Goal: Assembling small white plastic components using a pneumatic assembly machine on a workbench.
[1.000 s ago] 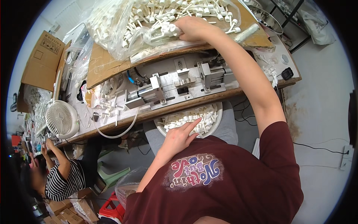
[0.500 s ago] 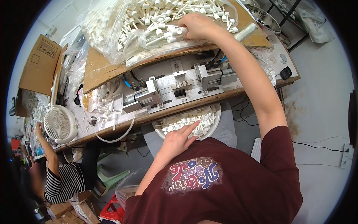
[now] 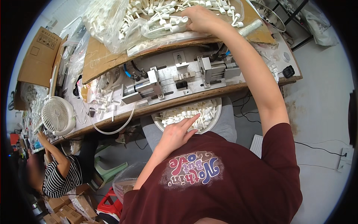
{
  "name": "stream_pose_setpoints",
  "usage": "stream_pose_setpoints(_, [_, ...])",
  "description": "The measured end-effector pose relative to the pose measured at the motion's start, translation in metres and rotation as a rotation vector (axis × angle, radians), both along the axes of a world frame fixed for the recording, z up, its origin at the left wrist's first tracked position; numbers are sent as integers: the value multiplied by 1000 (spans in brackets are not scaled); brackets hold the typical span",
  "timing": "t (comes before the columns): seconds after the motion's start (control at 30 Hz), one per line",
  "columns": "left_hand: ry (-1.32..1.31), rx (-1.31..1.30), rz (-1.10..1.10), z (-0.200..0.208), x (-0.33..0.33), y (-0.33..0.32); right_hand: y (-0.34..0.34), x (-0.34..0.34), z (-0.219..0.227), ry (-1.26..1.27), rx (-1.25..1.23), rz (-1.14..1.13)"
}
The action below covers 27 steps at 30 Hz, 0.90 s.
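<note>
My right hand point(image 3: 201, 18) reaches across the bench into a pile of white plastic stems with round caps point(image 3: 164, 16). Its fingers curl down among them, and white caps show between thumb and fingers; the fingertips are partly hidden. Clear plastic bagging point(image 3: 136, 35) lies around and under the pile, which rests on a cardboard sheet point(image 3: 99, 65). My left hand point(image 3: 175, 134) lies over the near rim of a white bowl point(image 3: 219, 112) on my lap, fingers stretched out and nothing gripped. Inside the bowl are many small white plastic parts point(image 3: 205, 114).
A metal fixture with two clamp blocks point(image 3: 153, 84) stands on the bench, between the cardboard and the bowl. Loose white parts point(image 3: 106, 102), a hose point(image 3: 126, 128) and a small fan point(image 3: 57, 115) are at left. Another person in a striped shirt point(image 3: 61, 173) works at far left.
The whole view has shifted slightly, with the bench sitting higher in it. My hands keep nearly the same places over the pile and the bowl. The other person's arm has lowered slightly.
</note>
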<state>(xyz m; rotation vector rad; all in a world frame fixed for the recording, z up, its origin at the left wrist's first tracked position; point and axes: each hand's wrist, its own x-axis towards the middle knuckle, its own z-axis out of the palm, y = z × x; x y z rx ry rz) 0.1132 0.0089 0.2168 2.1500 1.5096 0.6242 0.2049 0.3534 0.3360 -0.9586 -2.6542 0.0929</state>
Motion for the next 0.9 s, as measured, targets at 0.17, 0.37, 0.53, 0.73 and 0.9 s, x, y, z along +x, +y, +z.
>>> stream_pose_setpoints(0.17, [-19, 23, 12, 1, 1, 1, -13, 5, 0, 218, 71, 36])
stream_pose_setpoints(0.37, [-252, 51, 154, 12, -3, 7, -57, 23, 1, 322, 367, 131])
stream_pose_setpoints(0.53, [-688, 47, 394, 27, -16, 16, -108, 39, -20, 453, 458, 328])
stream_pose_setpoints(0.73, [-1145, 5, 410, 57, -17, 33, -169, 50, -48, 436, 486, 468])
stream_pose_setpoints(0.9, [-910, 100, 360, 66, -14, 36, -185, 54, -65, 471, 480, 435])
